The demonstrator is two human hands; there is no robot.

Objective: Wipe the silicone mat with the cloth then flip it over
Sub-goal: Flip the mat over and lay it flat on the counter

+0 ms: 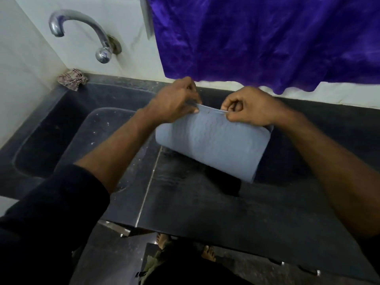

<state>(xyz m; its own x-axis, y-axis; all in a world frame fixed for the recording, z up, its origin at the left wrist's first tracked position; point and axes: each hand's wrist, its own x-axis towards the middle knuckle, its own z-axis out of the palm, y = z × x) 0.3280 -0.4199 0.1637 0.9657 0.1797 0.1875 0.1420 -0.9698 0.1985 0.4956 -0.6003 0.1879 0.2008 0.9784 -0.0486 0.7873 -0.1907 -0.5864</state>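
The grey silicone mat [209,140] is pinched at its far edge by the left hand [174,101] and right hand [249,109], curling over the dark surface [205,202] below the grip, so the flip seems half done.

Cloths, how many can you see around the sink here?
2: a crumpled rag in the corner under the tap, and a purple cloth hanging on the back wall. Others may be hidden.

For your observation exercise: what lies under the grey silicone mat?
The silicone mat, pinched along its far edge by left hand and right hand, is lifted above the black countertop. Anything directly beneath is hidden.
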